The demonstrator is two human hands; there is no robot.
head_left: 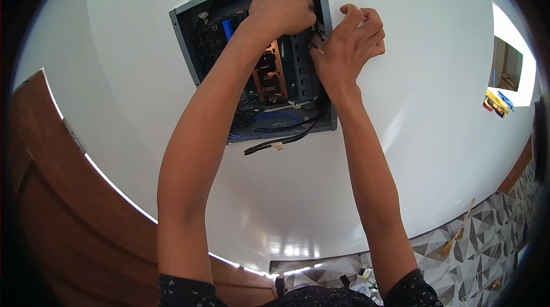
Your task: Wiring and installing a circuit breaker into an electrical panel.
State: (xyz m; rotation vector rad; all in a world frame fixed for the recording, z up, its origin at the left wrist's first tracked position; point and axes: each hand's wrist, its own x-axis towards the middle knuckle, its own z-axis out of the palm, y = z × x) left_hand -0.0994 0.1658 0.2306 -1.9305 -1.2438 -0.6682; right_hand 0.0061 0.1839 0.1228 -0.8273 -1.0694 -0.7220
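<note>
An open grey electrical panel box (186,43) is set into a white wall (435,106). Inside it are copper bus bars (269,75), black wires and blue wires (278,119). My left hand (283,6) reaches into the upper right of the box with its fingers closed over something dark; what it grips is hidden. My right hand (349,38) is at the box's right edge, its fingers pinched on a thin wire end (317,49). A black cable (275,145) with a white tag hangs out below the box.
A brown wooden door (69,209) stands at the left. A wall opening (507,69) with yellow and blue tools (497,102) beside it is at the right. Grey patterned floor tiles (487,238) lie at the lower right, with small items near my body.
</note>
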